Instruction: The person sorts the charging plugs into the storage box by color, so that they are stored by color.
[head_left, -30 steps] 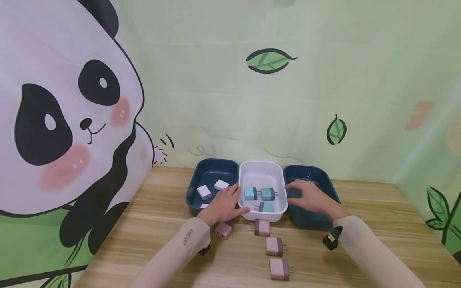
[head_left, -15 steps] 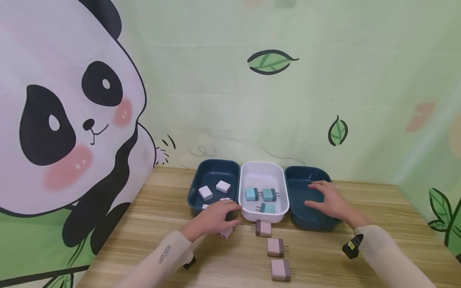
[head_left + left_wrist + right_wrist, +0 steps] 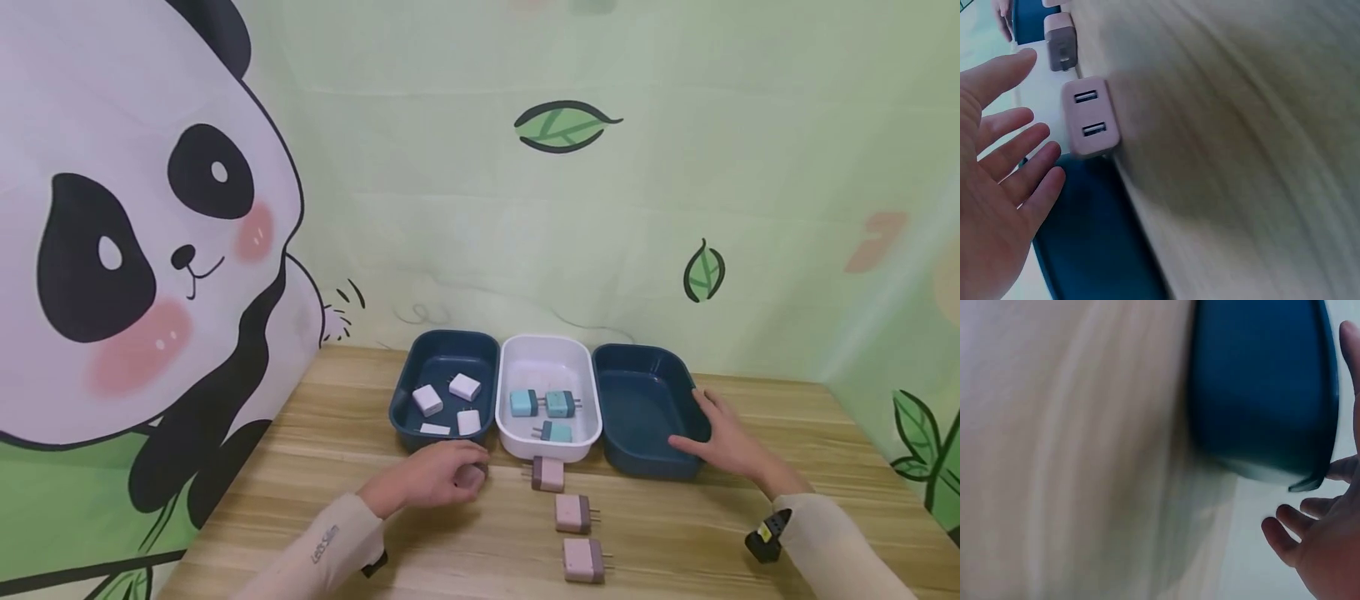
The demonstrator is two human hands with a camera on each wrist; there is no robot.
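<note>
My left hand (image 3: pixel 431 479) is just in front of the left dark blue tray (image 3: pixel 442 346), fingers loosely bent in the left wrist view. Close by its fingers there is a pink charger plug (image 3: pixel 1091 117) with two USB ports, hidden behind the hand in the head view. Three more pink charger plugs (image 3: pixel 573 513) lie on the table in front of the white tray (image 3: pixel 551 346). At the right dark blue tray (image 3: pixel 637 408), my right hand (image 3: pixel 727 437) spreads thumb and fingers beside its right rim, holding nothing visible.
Several white charger plugs (image 3: pixel 465 387) lie in the left tray. Three teal charger plugs (image 3: pixel 559 405) are in the white tray. All three trays stand side by side on the wooden table (image 3: pixel 750 533), close to the printed backdrop (image 3: pixel 465 192).
My right hand has moved right, from the white tray's edge across to the right tray's far side. My left hand has drawn back toward me from the trays and now covers the leftmost pink charger plug.
</note>
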